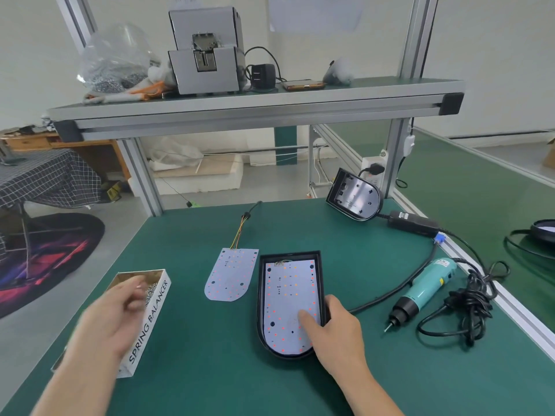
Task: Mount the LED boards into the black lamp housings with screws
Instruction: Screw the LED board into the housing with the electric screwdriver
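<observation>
Right hand [336, 328]: gripped lamp housing [261, 295] at its right rim, thumb pressing the LED board [288, 295] inside.
Left hand [120, 313]: blurred above screw box [150, 319], near left; grip unclear.

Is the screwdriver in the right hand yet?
No, the screwdriver lies on the mat; the right hand holds the black housing.
</observation>
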Tool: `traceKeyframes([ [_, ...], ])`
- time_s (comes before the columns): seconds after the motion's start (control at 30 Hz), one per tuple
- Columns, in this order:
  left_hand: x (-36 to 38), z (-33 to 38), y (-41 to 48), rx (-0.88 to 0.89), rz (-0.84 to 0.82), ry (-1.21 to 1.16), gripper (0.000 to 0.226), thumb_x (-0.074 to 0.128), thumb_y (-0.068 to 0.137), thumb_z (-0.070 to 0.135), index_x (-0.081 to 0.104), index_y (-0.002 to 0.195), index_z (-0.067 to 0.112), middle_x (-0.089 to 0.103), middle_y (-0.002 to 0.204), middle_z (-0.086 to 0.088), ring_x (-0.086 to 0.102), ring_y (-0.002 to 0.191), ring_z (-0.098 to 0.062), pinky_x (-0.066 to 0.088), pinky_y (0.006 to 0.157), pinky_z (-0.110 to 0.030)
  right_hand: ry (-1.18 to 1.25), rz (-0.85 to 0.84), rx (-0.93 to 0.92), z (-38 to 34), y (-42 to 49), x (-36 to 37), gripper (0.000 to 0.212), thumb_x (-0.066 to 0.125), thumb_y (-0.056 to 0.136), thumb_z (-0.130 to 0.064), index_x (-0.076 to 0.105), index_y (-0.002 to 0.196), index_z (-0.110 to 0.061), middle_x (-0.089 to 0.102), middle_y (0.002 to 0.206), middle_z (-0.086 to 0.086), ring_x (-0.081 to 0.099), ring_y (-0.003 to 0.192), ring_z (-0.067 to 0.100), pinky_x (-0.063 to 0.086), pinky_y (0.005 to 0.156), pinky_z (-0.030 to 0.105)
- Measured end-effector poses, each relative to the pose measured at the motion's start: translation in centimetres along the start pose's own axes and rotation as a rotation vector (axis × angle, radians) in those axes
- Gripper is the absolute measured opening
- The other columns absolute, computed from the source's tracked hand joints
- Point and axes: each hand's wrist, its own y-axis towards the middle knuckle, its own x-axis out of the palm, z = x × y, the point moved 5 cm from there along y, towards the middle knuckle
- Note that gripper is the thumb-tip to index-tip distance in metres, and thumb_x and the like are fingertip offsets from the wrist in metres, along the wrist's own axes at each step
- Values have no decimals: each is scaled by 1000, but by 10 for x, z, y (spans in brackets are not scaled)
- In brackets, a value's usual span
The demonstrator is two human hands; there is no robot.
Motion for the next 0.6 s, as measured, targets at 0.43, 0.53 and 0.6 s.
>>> traceKeyframes([
  [0.43,168,-165,-67,-598,-370,-80,15,46,89,2,53,76,6,53,68,-9,49,46,-15,36,37,-17,-72,-20,21,-8,-2,-2,36,67,86,-31,37,71,-19,44,61,-8,34,53,11,30,47,24],
  [0.53,167,-173,-61,-572,-337,16,20,49,90,3,55,72,5,52,61,-6,45,41,-12,31,32,-16,-243,-226,41,-11,2,-6,26,61,91,-41,45,84,-22,57,83,-7,50,71,10,38,57,22],
  [0.6,167,-175,-59,-578,-339,23,19,51,91,2,57,72,5,51,59,-5,43,39,-11,28,31,-16,-366,-357,41,-12,9,-18,38,59,91,-54,55,111,-22,63,109,-5,60,99,18,45,79,27],
])
